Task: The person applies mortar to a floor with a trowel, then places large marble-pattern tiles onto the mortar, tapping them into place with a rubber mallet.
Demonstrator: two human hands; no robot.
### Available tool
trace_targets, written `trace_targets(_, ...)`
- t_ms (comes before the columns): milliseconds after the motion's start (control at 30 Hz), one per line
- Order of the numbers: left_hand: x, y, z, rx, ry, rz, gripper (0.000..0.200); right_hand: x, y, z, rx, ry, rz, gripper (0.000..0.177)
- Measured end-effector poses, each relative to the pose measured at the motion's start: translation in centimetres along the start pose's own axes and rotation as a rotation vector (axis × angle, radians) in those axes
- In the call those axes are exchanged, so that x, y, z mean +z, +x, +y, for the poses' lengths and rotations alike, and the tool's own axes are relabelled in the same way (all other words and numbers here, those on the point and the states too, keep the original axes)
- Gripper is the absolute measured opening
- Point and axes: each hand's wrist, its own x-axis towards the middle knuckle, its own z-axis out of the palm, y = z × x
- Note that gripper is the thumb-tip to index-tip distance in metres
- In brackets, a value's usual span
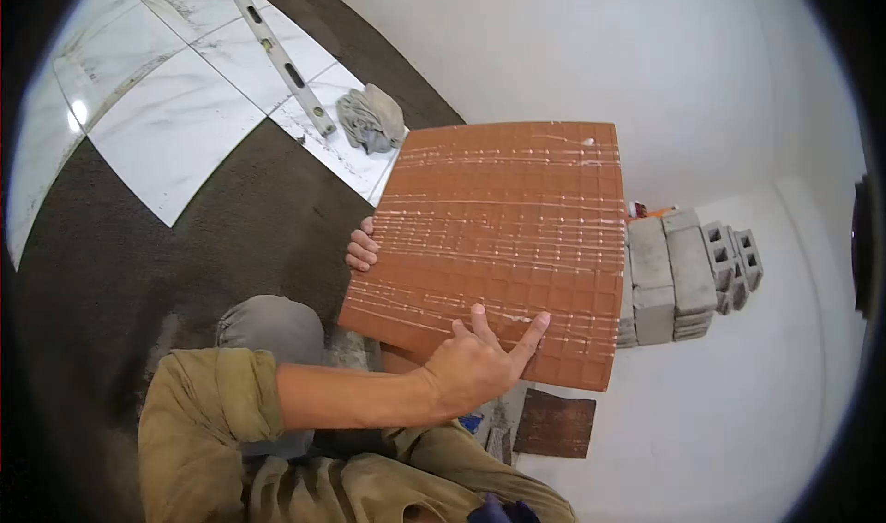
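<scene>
No text, label, brand, number or sign can be read. The terracotta back of the tile (498, 237) bears only a moulded grid and pale streaks. The spirit level (281, 57), lying on the laid marble tiles (175, 126), is too small in the head view for any marking to be made out.

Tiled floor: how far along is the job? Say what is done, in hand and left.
Done: white marble tiles cover part of the floor, with a level and a rag lying on them. In hand: a tile, brown back up, is held by one hand at its near edge and the other hand at its left edge. Left: the dark bed beside the laid tiles is bare.
</scene>
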Motion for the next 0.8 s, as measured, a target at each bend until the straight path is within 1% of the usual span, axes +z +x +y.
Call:
trace_targets(33, -0.2, 0.1, 0.4, -0.001, 0.033, -0.01, 0.059, 1.3, 0.1, 0.4, -0.01, -0.015, 0.011, 0.045)
trace_targets(100, -0.7, 0.2, 0.9, 0.02, 0.047, -0.008, 0.06, 4.1, 1.2, 0.7, 0.024, -0.073, 0.073, 0.049)
trace_targets(133, -0.8, 0.3, 1.0, 0.015, 0.069, -0.018, 0.061, 3.6, 0.9, 0.2, 0.06, -0.058, 0.076, 0.054)
trace_targets(233, -1.1, 0.4, 1.1, 0.01, 0.064, -0.002, 0.062, 3.6, 1.0, -0.1, 0.117, -0.041, 0.069, 0.054)
trace_targets(367, -0.8, 0.0, 1.7, -0.016, 0.088, 0.042, 0.062, 3.4, 0.5, 0.1, 0.104, -0.026, 0.075, 0.053)
trace_targets(433, -1.0, -0.3, 1.5, -0.032, 0.074, 0.105, 0.058, 1.7, 0.5, -0.3, 0.195, 0.049, -0.047, 0.057)
trace_targets(467, -1.5, -0.4, 1.3, -0.046, 0.091, 0.093, 0.058, 0.8, 0.2, 0.3, 0.207, 0.039, -0.055, 0.057)
trace_targets(533, -4.3, -0.7, 0.0, -0.147, -0.103, -0.035, 0.059, 1.3, -1.7, -0.8, 0.057, -0.042, 0.003, 0.056)
trace_targets(567, -5.7, -1.1, -1.7, -0.188, -0.164, -0.022, 0.058, 1.4, -2.6, -1.0, -0.053, -0.154, 0.087, 0.056)
trace_targets(600, -6.8, -1.4, -4.1, -0.225, -0.218, -0.005, 0.057, 2.3, -3.4, -1.3, -0.2, -0.326, 0.234, 0.056)
trace_targets(633, -7.8, -2.4, -6.7, -0.551, -0.602, -0.048, 0.051, 2.5, -4.2, -1.2, -0.344, -0.487, 0.435, 0.056)
trace_targets(667, -7.0, -3.5, -10.1, -0.407, -0.549, 0.145, 0.039, 3.2, -4.1, -1.0, -0.48, -0.625, 0.665, 0.056)
trace_targets(700, -8.5, -4.4, -12.5, -0.608, -0.622, -0.038, 0.038, 3.7, -4.0, -0.4, -0.592, -0.679, 0.878, 0.056)
trace_targets(733, -7.9, -5.8, -15.0, -0.704, -0.773, 0.009, 0.036, 5.5, -3.0, 1.1, -0.691, -0.611, 1.042, 0.056)
trace_targets(767, -5.8, -7.8, -17.4, -0.788, -0.845, 0.107, 0.036, 7.4, -2.1, 2.6, -0.791, -0.542, 1.204, 0.056)
trace_targets(800, -5.5, -8.7, -18.1, -0.872, -0.934, 0.188, 0.038, 6.7, -2.2, 3.3, -0.817, -0.582, 1.241, 0.055)
